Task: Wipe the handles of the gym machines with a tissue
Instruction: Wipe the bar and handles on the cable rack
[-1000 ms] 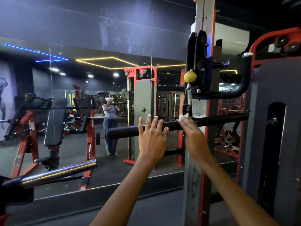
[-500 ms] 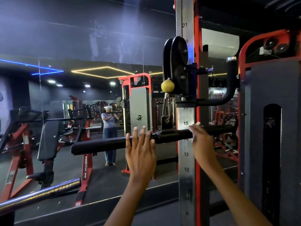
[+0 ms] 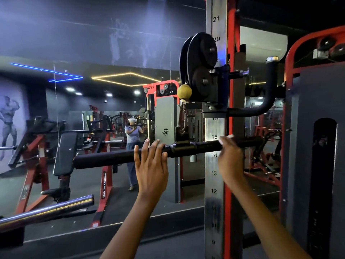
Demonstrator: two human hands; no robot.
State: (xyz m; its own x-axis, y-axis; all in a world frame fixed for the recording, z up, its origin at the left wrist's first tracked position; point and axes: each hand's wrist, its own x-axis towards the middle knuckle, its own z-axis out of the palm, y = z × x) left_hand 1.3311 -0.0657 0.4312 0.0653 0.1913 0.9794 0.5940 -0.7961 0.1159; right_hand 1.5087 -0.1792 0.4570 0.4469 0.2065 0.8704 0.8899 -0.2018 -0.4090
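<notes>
A dim gym with a wall mirror (image 3: 97,128) stood behind the cable machine's padded bar handle (image 3: 119,158). The left hand (image 3: 151,165) rested its straight, spread fingers (image 3: 156,146) on the bar, while the right hand (image 3: 230,156) curled over it further right; no tissue was visible beneath those fingers. Hanging from a clip (image 3: 183,118), the bar could swing under uneven pressure, leaving the end left of the fingers unwiped.

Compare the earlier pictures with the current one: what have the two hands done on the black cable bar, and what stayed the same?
The right hand slid rightward along the black bar, past the numbered post. The left hand stayed open against the bar.
</notes>
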